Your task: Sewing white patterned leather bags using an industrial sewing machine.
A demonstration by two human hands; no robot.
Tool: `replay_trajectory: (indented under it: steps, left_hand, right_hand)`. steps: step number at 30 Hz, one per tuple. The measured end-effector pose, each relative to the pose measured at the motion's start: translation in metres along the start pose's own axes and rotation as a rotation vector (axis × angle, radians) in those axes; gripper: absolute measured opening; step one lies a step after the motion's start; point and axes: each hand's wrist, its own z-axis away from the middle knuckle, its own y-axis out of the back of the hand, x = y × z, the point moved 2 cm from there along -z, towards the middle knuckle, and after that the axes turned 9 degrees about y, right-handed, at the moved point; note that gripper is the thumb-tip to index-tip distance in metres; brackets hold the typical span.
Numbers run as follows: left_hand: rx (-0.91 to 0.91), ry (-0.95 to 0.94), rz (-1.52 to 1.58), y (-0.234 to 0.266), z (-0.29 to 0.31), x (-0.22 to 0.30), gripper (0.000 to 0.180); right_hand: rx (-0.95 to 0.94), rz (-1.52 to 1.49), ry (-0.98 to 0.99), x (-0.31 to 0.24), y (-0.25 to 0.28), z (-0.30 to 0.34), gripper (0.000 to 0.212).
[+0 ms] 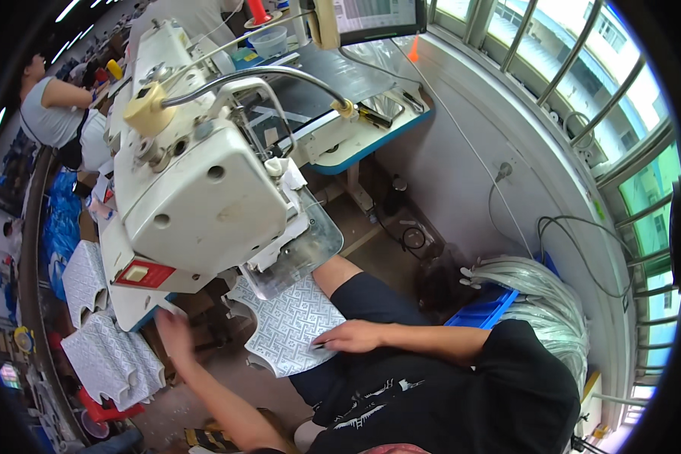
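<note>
A stack of grey-and-white patterned fabric pieces [291,325] with curved cut-outs lies across my lap, partly under the clear plate of a white sewing machine [204,197]. On top of it rests my right hand [353,336], fingers closed, with a small dark thing at the fingertips that I cannot make out. My left hand [175,333] is smeared by motion beside the machine's lower left corner, near a pale strip at its edge; its fingers cannot be read. More patterned pieces [113,359] are piled to its left.
A red switch panel [145,274] sits on the machine's near side. To the right stand a blue crate [483,306] and a bundle of pale tubing [556,303] by the wall. A screen [378,17] is at the back. Another person [60,113] works at the far left.
</note>
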Motion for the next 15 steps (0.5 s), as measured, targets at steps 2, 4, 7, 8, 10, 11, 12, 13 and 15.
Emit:
replay_trajectory:
  steps: [2, 4, 7, 8, 10, 11, 12, 13, 15]
  left_hand:
    - [0.167, -0.162, 0.039, -0.041, 0.136, 0.024, 0.028]
    - [-0.042, -0.148, -0.072, -0.075, 0.194, 0.045, 0.028]
    - [-0.031, 0.006, -0.004, -0.076, 0.215, 0.086, 0.026]
    - [-0.029, 0.074, 0.032, -0.075, 0.218, 0.094, 0.026]
    - [-0.022, 0.082, 0.154, -0.078, 0.217, 0.09, 0.024]
    - [-0.024, 0.081, 0.271, -0.081, 0.215, 0.082, 0.023]
    - [-0.037, 0.066, 0.392, -0.082, 0.212, 0.078, 0.021]
    - [-0.031, 0.063, 0.394, -0.079, 0.212, 0.071, 0.021]
    - [-0.032, 0.065, 0.579, -0.063, 0.212, 0.05, 0.016]
  right_hand:
    - [0.197, -0.099, 0.052, -0.003, 0.027, 0.02, 0.043]
    - [0.502, -0.049, 0.015, -0.014, 0.088, 0.048, 0.042]
    - [1.121, -0.048, 0.039, -0.019, 0.2, 0.056, 0.011]
    - [1.18, 0.037, 0.029, -0.022, 0.24, 0.051, 0.013]
    - [1.189, 0.163, 0.035, -0.021, 0.308, 0.028, 0.022]
    - [1.168, 0.224, -0.011, -0.019, 0.334, 0.016, 0.027]
    - [1.168, 0.376, -0.051, -0.01, 0.36, 0.01, 0.032]
    - [1.165, 0.527, -0.091, 0.0, 0.381, 0.006, 0.038]
    - [1.123, 0.53, -0.099, 0.016, 0.407, -0.015, 0.039]
